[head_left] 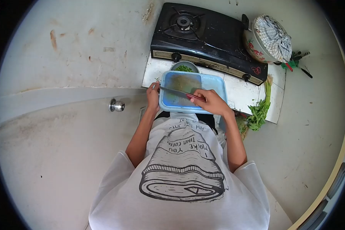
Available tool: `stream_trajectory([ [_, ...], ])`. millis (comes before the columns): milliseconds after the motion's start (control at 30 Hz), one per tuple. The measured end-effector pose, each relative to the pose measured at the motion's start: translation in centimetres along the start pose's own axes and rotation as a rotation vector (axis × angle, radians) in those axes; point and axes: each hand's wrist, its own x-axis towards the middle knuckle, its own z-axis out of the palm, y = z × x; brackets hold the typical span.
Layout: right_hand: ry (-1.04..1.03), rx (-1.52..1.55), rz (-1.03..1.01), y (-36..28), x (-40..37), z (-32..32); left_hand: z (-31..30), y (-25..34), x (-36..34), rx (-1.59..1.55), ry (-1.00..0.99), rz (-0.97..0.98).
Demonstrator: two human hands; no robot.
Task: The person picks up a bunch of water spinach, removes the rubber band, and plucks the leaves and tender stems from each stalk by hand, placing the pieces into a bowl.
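Note:
My right hand [211, 102] is closed around the red handle of a knife [176, 92]. The blade points left, across a blue tray [222, 86] with a wet-looking cutting surface [182, 82] on it. My left hand [153, 96] is at the tray's left edge, beside the knife tip. Its fingers are closed together, and what they hold, if anything, is too small to make out. Just beyond the tray sits a grey bowl [196, 69] of chopped greens [184, 68].
A black gas stove [218, 38] stands on the white-tiled counter [274, 103]. A flowered pot [253, 49] with a checked cloth [273, 32] on top sits at its right. Leafy greens [258, 115] lie at the counter's right. A door knob [118, 105] sticks out at left.

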Motion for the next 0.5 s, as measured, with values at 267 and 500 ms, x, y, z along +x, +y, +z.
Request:
stream_trajectory([
  [267,0.690,-0.002,0.155,6.1,-5.9,-2.0,4.0,-0.2,-0.7,-0.125,0.003,0.058],
  [500,1.113,-0.053,0.284,12.7,-11.9,-3.2,10.4,-2.5,-1.4,-0.038,-0.090,0.010],
])
